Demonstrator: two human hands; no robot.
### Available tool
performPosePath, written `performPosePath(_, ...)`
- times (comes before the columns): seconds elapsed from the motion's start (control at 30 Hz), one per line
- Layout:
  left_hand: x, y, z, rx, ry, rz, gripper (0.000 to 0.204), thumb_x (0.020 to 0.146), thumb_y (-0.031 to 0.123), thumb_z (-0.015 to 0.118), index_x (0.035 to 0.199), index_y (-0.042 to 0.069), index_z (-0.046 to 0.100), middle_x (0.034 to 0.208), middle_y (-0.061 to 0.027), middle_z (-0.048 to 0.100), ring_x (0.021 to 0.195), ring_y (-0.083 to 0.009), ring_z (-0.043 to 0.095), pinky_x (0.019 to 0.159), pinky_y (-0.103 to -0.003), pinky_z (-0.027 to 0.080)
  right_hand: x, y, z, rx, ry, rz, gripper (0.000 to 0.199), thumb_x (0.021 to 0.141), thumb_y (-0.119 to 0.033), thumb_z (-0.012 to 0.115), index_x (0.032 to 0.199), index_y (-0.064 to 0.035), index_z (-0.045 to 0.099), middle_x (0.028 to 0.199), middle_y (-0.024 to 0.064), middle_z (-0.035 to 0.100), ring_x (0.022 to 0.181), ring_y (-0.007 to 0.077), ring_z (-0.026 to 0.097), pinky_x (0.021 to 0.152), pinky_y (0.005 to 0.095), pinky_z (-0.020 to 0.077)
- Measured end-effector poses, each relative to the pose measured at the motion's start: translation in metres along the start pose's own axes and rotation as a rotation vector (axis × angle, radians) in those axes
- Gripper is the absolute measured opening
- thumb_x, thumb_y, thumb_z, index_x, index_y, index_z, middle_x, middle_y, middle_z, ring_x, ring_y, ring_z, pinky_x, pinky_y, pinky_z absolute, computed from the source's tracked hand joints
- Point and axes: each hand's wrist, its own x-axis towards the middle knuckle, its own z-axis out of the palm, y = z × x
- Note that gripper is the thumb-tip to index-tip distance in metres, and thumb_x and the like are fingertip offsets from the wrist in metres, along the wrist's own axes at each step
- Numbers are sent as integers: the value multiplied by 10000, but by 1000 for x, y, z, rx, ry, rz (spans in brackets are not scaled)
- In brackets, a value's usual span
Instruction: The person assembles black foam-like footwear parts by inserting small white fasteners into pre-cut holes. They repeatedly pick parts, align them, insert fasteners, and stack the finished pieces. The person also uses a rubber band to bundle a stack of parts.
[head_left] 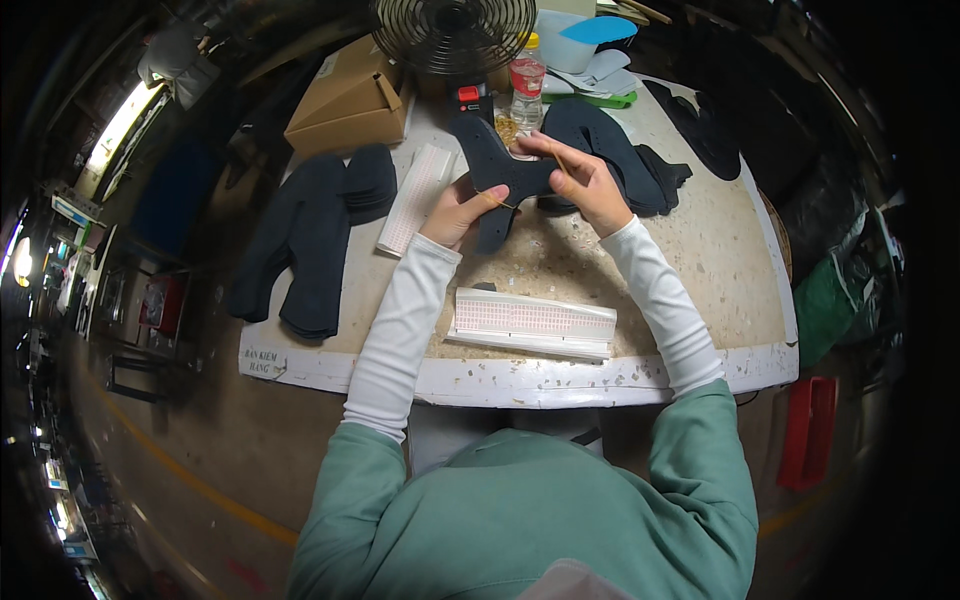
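Above the middle of the table I hold a stack of dark navy shoe-upper pieces, forked in shape. My left hand is closed on its near left part, thumb on top. A thin yellow strand, looking like a rubber band, lies across the pieces by that thumb. My right hand is closed at the right end of the pieces, and a thin brownish strip shows by its fingers. What the fingers do underneath is hidden. Just beyond, a small heap of yellow bands lies near the bottle.
Dark cut pieces are stacked at left and right. Printed white paper strips lie in front and left of the hands. At the back stand a cardboard box, fan, bottle and white container.
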Motion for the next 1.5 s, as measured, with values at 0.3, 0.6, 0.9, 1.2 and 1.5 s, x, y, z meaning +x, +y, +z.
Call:
performPosePath(0.3,3,-15,4,114,36,12,525,834,213,734,1257,-9,515,1068,-70,623,928,-135,617,812,-270,508,-5,18,-2,-43,235,257,434,864,-244,714,1193,-43,515,1055,58,616,869,124,629,814,256,527)
performPosePath(0.6,-5,-4,14,200,-2,-224,465,975,380,504,1319,68,480,1128,-89,613,941,-150,579,846,-300,484,-44,-35,-37,41,628,408,392,879,-346,664,1059,1,626,722,11,633,559,91,615,595,254,587)
performPosePath(0.9,-11,-29,72,187,-152,-67,655,728,205,848,1259,22,511,1160,-76,622,1073,-175,598,935,-343,497,-63,-60,-11,-197,369,271,318,931,-299,639,1029,3,649,834,11,603,684,56,599,594,217,553)
performPosePath(1.2,-15,-20,23,-408,-139,-178,701,865,253,703,1402,-26,350,1332,-185,516,1242,-286,519,1024,-403,473,-5,-13,7,-525,416,6,343,825,-252,751,1113,-87,662,875,10,650,737,70,590,650,228,474)
performPosePath(1.5,-9,-30,31,-70,-48,129,504,752,57,798,1200,66,569,1084,-32,639,1028,-152,608,912,-305,503,1,-19,22,-236,367,303,298,810,-199,761,1019,-1,685,802,17,676,696,54,607,593,191,503)
